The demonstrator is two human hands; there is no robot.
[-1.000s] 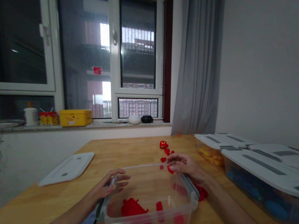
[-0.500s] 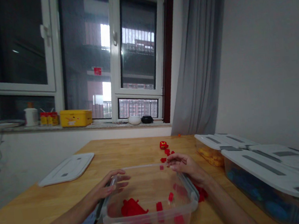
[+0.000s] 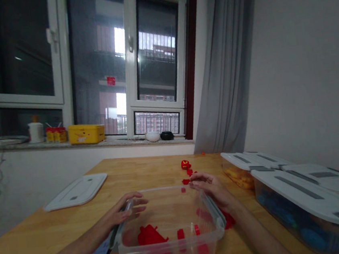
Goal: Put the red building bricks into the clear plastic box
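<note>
A clear plastic box (image 3: 170, 246), its top uncovered, stands in front of me on the wooden table. My left hand (image 3: 129, 208) grips its left rim, with the fingers reaching over the inside. Inside lie a larger red toy piece (image 3: 150, 235) and several small red blocks (image 3: 180, 234). My right hand (image 3: 205, 186) is over the far right corner of the box, fingers slightly bent and apart, with nothing visible in them. Just beyond its fingertips, small red pieces (image 3: 186, 181) lie on the table. More red pieces (image 3: 228, 220) show beside the box, partly hidden by my right forearm.
A red toy (image 3: 185, 164) with yellow markings sits farther back. To the left lies a white lid (image 3: 76, 192). Lidded storage boxes (image 3: 297, 194) with blue and yellow contents line the right side. On the windowsill stands a yellow box (image 3: 86, 133).
A small red block that was in the air or tilted inside the box now sits lower, near its right side. My right hand has shifted very slightly; the left stays on the rim.
</note>
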